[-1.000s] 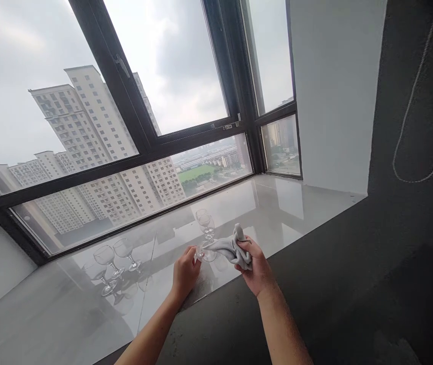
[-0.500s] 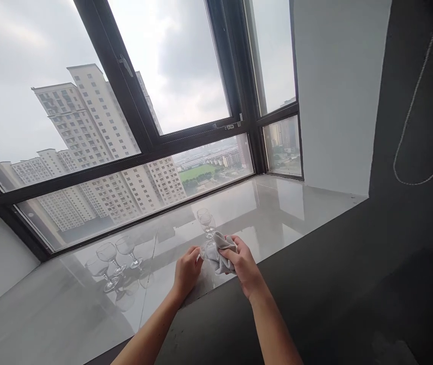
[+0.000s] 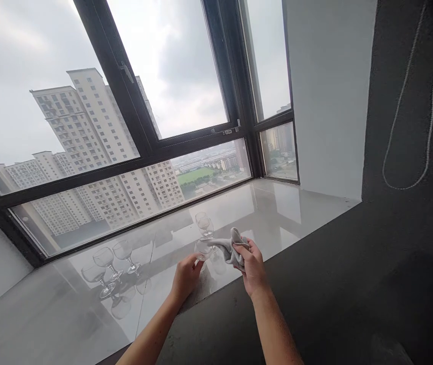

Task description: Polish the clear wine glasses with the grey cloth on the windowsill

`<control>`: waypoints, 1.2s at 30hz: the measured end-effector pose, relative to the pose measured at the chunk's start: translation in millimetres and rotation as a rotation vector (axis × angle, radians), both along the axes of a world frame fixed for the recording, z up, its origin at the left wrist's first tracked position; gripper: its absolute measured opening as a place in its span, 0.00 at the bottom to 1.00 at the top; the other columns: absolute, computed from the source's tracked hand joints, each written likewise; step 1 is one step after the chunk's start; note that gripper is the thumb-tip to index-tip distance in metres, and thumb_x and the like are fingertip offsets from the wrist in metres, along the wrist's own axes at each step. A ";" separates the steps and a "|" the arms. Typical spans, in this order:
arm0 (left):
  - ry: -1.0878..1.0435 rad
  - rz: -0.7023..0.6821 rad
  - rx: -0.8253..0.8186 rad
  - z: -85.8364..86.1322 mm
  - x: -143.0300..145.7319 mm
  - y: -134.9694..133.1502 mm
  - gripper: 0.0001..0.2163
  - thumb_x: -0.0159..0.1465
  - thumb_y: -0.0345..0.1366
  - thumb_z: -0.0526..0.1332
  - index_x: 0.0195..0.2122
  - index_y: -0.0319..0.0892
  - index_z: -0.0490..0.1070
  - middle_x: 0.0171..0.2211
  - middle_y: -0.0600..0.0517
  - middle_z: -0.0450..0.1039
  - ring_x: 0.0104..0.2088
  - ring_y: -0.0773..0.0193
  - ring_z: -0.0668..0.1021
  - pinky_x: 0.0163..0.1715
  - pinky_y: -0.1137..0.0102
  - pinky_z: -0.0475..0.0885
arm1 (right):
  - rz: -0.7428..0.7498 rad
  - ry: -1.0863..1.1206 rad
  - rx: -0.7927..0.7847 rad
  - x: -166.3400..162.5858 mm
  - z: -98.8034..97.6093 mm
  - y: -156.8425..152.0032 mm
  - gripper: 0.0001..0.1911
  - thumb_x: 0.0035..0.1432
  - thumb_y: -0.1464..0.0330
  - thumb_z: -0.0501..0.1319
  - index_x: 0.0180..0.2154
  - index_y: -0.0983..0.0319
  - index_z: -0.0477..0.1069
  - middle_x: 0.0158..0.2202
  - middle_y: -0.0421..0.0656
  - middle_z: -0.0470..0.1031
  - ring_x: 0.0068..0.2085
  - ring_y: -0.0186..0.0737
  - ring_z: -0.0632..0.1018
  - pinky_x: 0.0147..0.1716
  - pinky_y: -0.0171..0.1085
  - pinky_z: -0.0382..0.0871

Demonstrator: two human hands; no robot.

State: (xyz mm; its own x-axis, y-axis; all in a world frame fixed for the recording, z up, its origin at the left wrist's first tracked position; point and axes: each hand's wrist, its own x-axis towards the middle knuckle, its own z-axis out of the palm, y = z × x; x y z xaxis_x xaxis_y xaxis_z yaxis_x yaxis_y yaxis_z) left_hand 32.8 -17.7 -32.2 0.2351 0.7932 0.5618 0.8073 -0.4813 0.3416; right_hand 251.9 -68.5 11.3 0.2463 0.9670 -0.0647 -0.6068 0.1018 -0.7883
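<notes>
My left hand [image 3: 185,276] is closed round the base of a clear stemmed glass [image 3: 203,249], held above the front edge of the glossy grey window sill [image 3: 269,213]. My right hand [image 3: 252,264] grips a bunched grey cloth [image 3: 229,246] whose tip reaches into the glass's bowl. Just behind them another stemmed glass [image 3: 205,225] stands upright on the sill.
Three more stemmed glasses [image 3: 107,263] stand on the sill to the left, near the dark-framed window [image 3: 140,147]. A white wall [image 3: 326,101] closes the sill's right end. A dark surface [image 3: 353,284] with a looped cord [image 3: 410,101] fills the right.
My right hand pressed the cloth tight against the glass half a second ago, then drew back to the right, leaving only the cloth's tip in the bowl. The left hand stayed put.
</notes>
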 end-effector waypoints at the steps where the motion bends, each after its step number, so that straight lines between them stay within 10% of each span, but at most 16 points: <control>1: -0.018 -0.004 -0.006 -1.7 -0.9 1.0 0.12 0.67 0.37 0.55 0.40 0.43 0.78 0.27 0.53 0.75 0.23 0.68 0.69 0.29 0.73 0.63 | -0.031 0.045 -0.027 0.6 -2.6 2.2 0.24 0.43 0.58 0.69 0.42 0.59 0.69 0.33 0.39 0.73 0.30 0.35 0.71 0.24 0.31 0.64; 8: -0.344 -0.005 -0.123 0.1 -3.2 2.5 0.13 0.63 0.44 0.60 0.39 0.41 0.79 0.21 0.54 0.73 0.19 0.68 0.69 0.25 0.72 0.64 | -0.208 0.040 -0.041 0.5 -18.8 14.5 0.23 0.44 0.59 0.69 0.41 0.59 0.67 0.31 0.38 0.73 0.29 0.34 0.70 0.26 0.33 0.66; 19: -1.206 -0.303 -0.555 36.2 72.0 -18.3 0.19 0.55 0.51 0.70 0.35 0.37 0.77 0.32 0.49 0.78 0.22 0.74 0.73 0.26 0.75 0.70 | 0.107 -0.146 -0.017 -17.3 -20.8 14.9 0.26 0.43 0.61 0.66 0.45 0.61 0.67 0.27 0.38 0.72 0.26 0.36 0.70 0.22 0.34 0.63; 31: -0.645 0.035 -0.515 11.4 68.0 15.6 0.23 0.54 0.57 0.64 0.30 0.38 0.77 0.23 0.50 0.74 0.24 0.64 0.75 0.28 0.70 0.69 | -0.116 0.104 -0.063 25.0 -4.6 5.8 0.21 0.39 0.61 0.68 0.37 0.60 0.69 0.27 0.36 0.69 0.26 0.33 0.68 0.22 0.32 0.64; 36: -0.297 0.004 -0.259 6.6 60.7 25.2 0.14 0.61 0.47 0.61 0.33 0.42 0.80 0.38 0.46 0.78 0.40 0.56 0.78 0.43 0.64 0.70 | -0.111 0.113 -0.068 26.5 -2.9 4.4 0.20 0.38 0.62 0.68 0.36 0.60 0.69 0.26 0.36 0.69 0.27 0.33 0.67 0.22 0.32 0.64</control>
